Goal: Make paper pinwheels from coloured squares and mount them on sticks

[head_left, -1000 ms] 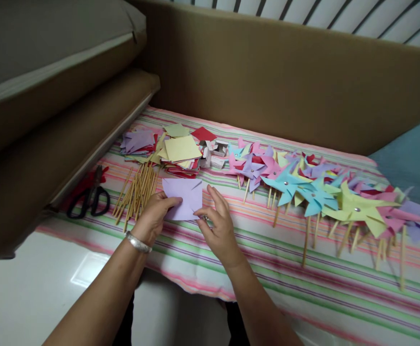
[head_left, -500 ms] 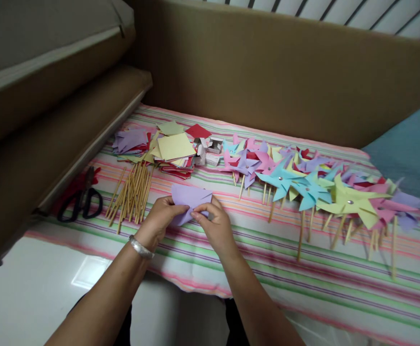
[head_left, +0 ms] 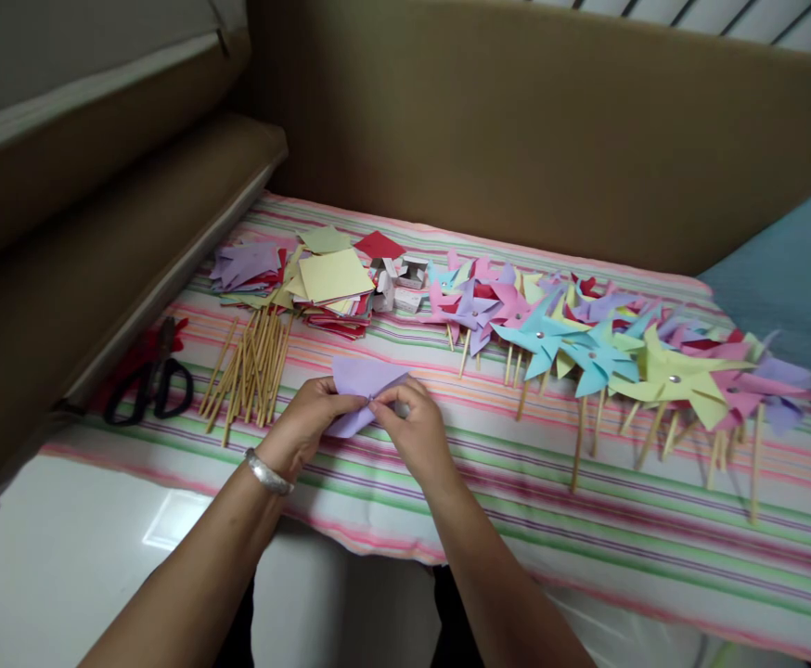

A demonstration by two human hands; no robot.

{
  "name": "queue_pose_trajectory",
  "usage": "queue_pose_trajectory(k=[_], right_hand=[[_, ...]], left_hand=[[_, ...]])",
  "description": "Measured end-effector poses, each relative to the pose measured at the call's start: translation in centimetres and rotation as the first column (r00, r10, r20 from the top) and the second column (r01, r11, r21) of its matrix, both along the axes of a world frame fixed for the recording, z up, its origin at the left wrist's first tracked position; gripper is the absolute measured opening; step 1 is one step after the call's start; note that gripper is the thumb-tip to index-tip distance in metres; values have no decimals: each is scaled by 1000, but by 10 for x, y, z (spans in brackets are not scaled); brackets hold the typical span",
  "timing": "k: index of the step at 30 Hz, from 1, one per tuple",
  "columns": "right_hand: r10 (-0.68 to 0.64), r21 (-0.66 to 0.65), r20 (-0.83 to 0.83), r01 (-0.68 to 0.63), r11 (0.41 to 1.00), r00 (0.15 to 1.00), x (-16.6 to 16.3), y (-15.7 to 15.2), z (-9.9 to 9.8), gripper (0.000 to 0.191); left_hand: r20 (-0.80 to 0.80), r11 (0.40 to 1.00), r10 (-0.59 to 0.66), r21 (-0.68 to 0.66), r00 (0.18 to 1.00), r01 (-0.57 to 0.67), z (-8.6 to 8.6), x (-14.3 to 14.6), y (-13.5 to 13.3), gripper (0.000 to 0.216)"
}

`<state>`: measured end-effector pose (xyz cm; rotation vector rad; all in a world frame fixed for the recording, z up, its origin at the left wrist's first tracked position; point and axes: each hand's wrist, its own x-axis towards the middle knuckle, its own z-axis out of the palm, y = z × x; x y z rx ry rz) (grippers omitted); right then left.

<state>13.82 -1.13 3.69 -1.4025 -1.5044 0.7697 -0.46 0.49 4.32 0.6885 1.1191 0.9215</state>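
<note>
Our left fingers [head_left: 346, 404] and right fingers [head_left: 389, 420] are pinching purple paper [head_left: 365, 373] — we are apparently gathering corners, next needing steady pressure.

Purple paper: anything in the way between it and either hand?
Nothing visible. The left hand and right hand both hold the purple paper directly. The wooden sticks lie left of it, the pinwheels right; neither comes between.
</note>
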Motion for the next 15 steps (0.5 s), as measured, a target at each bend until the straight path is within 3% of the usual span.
queue_pose_trajectory(k=[8, 12, 15], right_hand=[[-23, 3, -7, 24, 1000, 1000, 1, 1, -3, 12], [-27, 6, 30, 27, 1000, 999, -1, 1, -2, 14], [-57, -25, 23, 58, 998, 998, 4, 1, 1, 5]], left_hand=[[70, 996, -91, -16, 993, 92, 6, -1, 0, 21], [-12, 997, -75, 9, 997, 75, 4, -1, 2, 23], [-101, 999, -43, 5, 994, 43, 7, -2, 4, 21]])
